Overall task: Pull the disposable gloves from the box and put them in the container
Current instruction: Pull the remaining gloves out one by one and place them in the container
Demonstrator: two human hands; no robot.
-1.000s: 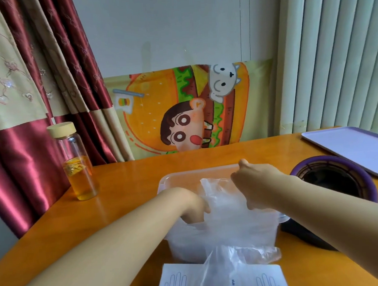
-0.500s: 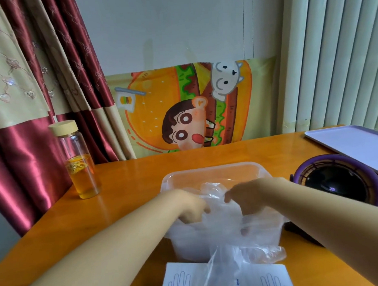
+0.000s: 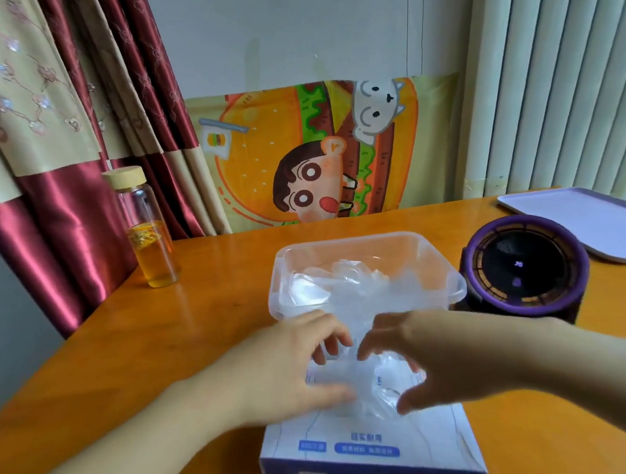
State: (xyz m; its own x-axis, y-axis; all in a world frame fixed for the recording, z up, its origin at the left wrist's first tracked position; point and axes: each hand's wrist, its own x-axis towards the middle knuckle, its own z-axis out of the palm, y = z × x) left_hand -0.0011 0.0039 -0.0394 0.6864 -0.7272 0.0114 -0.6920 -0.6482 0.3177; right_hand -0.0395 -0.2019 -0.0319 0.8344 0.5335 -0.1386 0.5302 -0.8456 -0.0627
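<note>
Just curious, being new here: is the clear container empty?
No. Crumpled clear gloves lie inside the container, filling part of it; it has no lid on.

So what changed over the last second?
Both hands came back out of the container toward the person. The left hand and right hand now flank the glove poking from the box; blur hides whether they grip it. The gloves they were pressing lie loose in the container. The bottle, purple device and tray are unchanged.

I observe left hand (image 3: 286, 370) and right hand (image 3: 432, 361), fingers (image 3: 334, 340) curled round a clear glove (image 3: 371, 379) standing out of the box (image 3: 372, 449). Just behind, the container (image 3: 449, 276) holds crumpled gloves (image 3: 343, 282). Both sit on the worktop (image 3: 199, 317).
</note>
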